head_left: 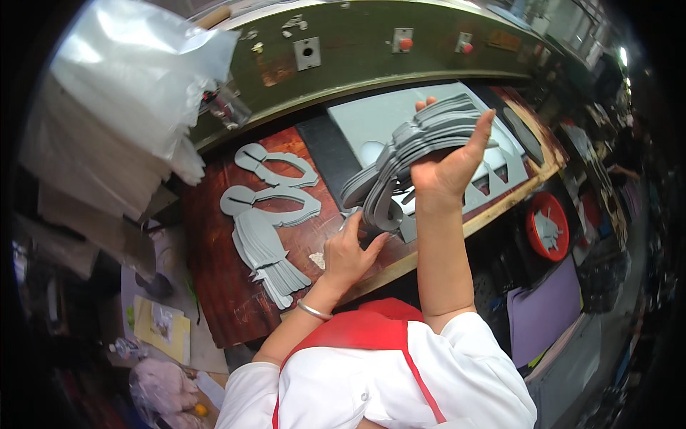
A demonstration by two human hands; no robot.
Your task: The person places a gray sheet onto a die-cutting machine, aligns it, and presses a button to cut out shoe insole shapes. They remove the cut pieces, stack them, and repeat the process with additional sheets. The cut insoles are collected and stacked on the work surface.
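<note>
A thick stack of grey cut-out foam sheet pieces [434, 134] is raised above the bench, tilted, with its lower ends drooping and curling. My right hand [451, 170] holds it from the near side, thumb up and fingertips showing behind the far edge. At the drooping lower end, my left hand [349, 252] has its thumb and forefinger around the edge of the same stack; some of its fingertips are hidden. On the red-brown board [221, 300] to the left lie more grey looped pieces [275, 204] and a fanned pile of grey strips [261, 247].
Beyond my hands lies a pale grey sheet [357, 114] with cut-outs, on a dark pad. A green machine beam [350, 46] with red buttons crosses behind. Clear plastic bags [136, 79] hang at left. A red basket [532, 229] with grey scraps and a purple sheet [547, 311] are at right.
</note>
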